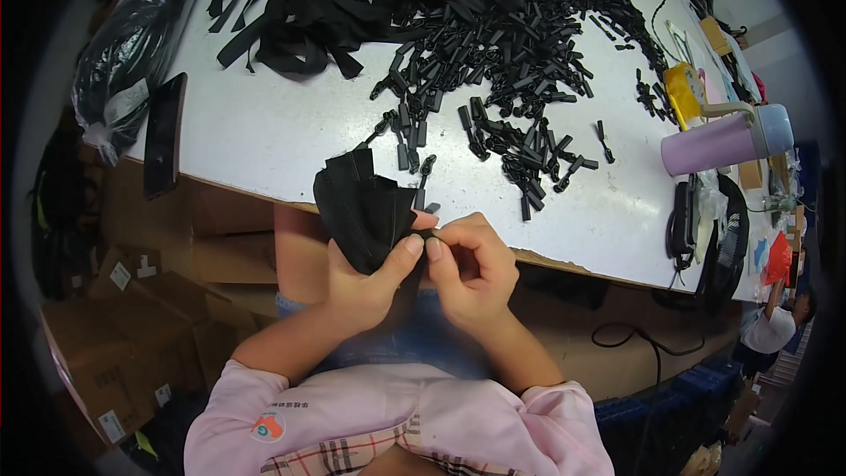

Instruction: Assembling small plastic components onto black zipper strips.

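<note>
A folded bundle of black zipper tapes (359, 207) sits in my left hand (363, 293), its loose ends standing up past the fingers. My left thumb presses on the end of a tape. Close against it, the thumb and forefinger of my right hand (478, 271) pinch the same dark end. Whether a slider is between the fingertips is too small to tell. Both hands are just off the table's front edge, over my lap. Black zipper sliders with long pulls (529, 154) lie loose on the white table (273, 128) beyond them.
A large heap of sliders (520, 44) and a pile of black tapes (326, 0) cover the table's far part. A phone (165, 137) and a black plastic bag (132, 44) lie left. A pink bottle (714, 152) lies right. Cardboard boxes (132, 335) stand below left.
</note>
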The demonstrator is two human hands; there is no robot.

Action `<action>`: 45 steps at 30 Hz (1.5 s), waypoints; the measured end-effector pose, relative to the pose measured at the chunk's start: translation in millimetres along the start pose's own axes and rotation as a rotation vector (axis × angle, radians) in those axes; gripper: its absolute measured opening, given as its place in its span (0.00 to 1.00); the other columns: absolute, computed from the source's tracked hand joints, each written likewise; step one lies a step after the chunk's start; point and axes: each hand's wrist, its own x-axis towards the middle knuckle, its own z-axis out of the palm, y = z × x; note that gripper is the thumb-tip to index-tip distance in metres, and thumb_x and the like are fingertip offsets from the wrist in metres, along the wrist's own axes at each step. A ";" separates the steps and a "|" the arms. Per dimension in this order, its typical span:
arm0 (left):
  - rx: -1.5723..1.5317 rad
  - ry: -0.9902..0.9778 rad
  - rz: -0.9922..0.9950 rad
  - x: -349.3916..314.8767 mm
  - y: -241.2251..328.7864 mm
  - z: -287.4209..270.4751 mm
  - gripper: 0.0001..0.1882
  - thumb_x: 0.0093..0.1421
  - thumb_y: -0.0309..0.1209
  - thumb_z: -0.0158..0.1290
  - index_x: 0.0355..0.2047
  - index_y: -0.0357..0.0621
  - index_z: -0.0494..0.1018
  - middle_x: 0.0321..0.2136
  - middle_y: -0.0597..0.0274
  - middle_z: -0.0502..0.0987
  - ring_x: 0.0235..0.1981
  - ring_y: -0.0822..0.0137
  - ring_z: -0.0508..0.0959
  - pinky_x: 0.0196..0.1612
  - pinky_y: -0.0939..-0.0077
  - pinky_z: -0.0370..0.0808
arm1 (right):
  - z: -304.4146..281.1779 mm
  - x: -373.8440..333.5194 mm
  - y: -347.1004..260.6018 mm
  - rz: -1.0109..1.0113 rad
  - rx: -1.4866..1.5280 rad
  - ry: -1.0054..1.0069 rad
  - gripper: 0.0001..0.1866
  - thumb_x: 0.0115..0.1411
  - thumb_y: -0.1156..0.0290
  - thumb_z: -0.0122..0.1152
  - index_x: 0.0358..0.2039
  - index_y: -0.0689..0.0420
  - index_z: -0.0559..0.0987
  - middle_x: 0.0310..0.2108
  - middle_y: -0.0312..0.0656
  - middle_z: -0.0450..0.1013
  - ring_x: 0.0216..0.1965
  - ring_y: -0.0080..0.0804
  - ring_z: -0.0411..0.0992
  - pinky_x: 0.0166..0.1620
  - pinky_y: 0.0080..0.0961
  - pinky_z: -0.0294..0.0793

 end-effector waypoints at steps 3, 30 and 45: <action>0.014 0.045 0.032 0.8 -2.0 3.8 0.08 0.51 0.23 0.48 0.34 0.35 0.68 0.29 0.62 0.71 0.26 0.78 0.69 0.27 0.86 0.66 | -1.6 0.3 3.6 -0.106 -0.143 0.006 0.02 0.49 0.80 0.53 0.25 0.63 0.70 0.20 0.34 0.64 0.15 0.12 0.56 0.18 0.10 0.55; -0.067 -0.007 -0.085 1.8 3.1 -15.2 0.08 0.54 0.32 0.49 0.28 0.39 0.69 0.18 0.70 0.69 0.15 0.83 0.64 0.16 0.90 0.59 | -9.3 11.5 -11.4 0.513 0.240 -0.550 0.04 0.46 0.78 0.56 0.26 0.60 0.72 0.15 0.28 0.64 0.15 0.07 0.55 0.17 0.08 0.52; -0.021 -0.353 -0.345 5.7 -5.0 -29.7 0.22 0.42 0.31 0.60 0.38 0.38 0.67 0.30 0.65 0.71 0.32 0.77 0.69 0.37 0.82 0.66 | -21.4 36.5 -34.2 -0.375 -0.235 -0.172 0.09 0.43 0.83 0.56 0.28 0.63 0.74 0.29 0.43 0.67 0.27 0.27 0.65 0.28 0.15 0.65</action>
